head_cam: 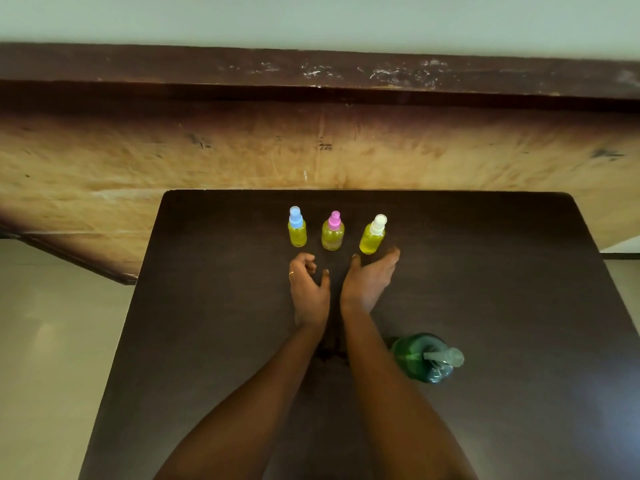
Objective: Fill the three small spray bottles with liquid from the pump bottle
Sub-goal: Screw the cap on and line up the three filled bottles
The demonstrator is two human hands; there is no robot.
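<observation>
Three small spray bottles holding yellow-green liquid stand in a row at the far middle of the dark table (pixel 502 289): one with a blue cap (pixel 296 227), one with a pink cap (pixel 333 231), one with a white cap (pixel 373 235). All caps are on. My left hand (pixel 307 289) hovers just in front of the blue and pink bottles, fingers loosely curled, holding nothing. My right hand (pixel 369 280) lies spread just below the white-capped bottle, thumb and fingers on either side of its base; contact is unclear. The green pump bottle (pixel 424 356) stands near my right forearm.
A worn wooden panel (pixel 311 150) with a dark ledge rises right behind the table's far edge. Pale floor (pixel 52 341) shows to the left of the table.
</observation>
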